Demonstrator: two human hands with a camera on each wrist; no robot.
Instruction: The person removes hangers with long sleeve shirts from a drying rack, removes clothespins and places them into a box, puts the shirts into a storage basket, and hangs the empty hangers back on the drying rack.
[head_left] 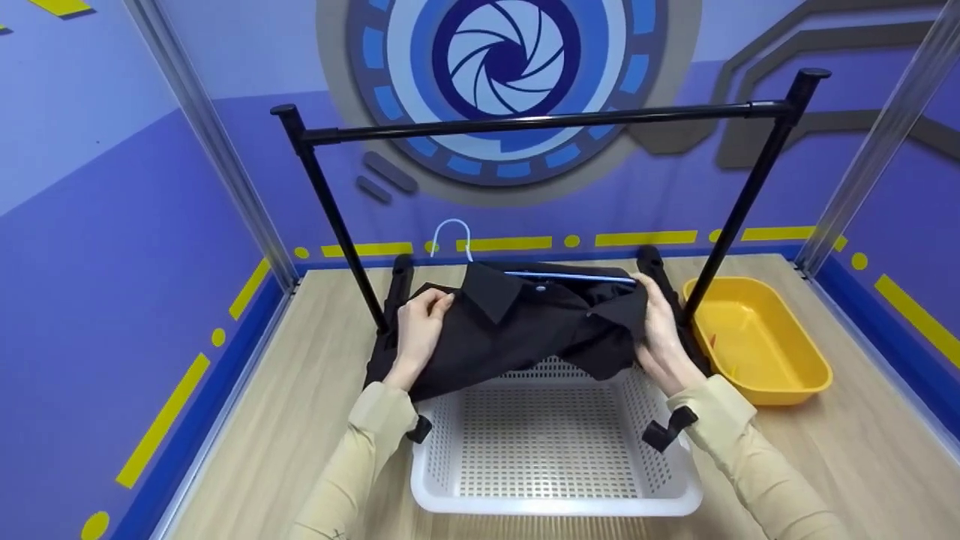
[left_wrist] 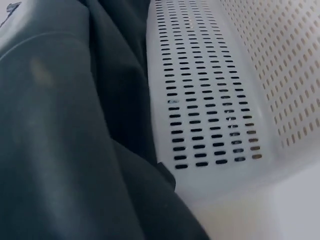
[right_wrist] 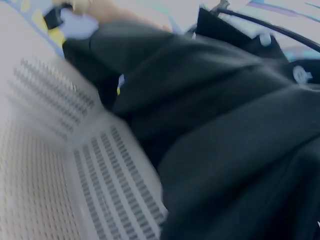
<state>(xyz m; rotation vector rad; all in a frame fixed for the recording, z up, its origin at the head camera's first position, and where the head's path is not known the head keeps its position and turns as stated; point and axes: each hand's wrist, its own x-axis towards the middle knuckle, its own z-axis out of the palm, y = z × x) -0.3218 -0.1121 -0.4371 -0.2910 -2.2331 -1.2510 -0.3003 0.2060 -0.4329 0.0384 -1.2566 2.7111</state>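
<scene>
A black collared garment (head_left: pixel 517 330) hangs between both hands over the back of a white basket (head_left: pixel 555 506). Part of a light blue hanger (head_left: pixel 570 277) lies inside its neck, the hook standing up at the collar's left. On the left side of the collar the left hand (head_left: pixel 421 330) pinches the cloth. The right hand (head_left: pixel 660 330) grips the garment's right edge by the hanger's end, its lower fingers partly hidden. Black cloth (left_wrist: pixel 65 125) fills the left side of the left wrist view; in the right wrist view the cloth (right_wrist: pixel 225 115) hides the right hand.
A black rack with a horizontal bar (head_left: pixel 540 123) stands behind and above the garment, its posts to either side. To the right, outside the rack, sits a yellow tub (head_left: pixel 757 345) with small items in it. A patterned wall is at the back.
</scene>
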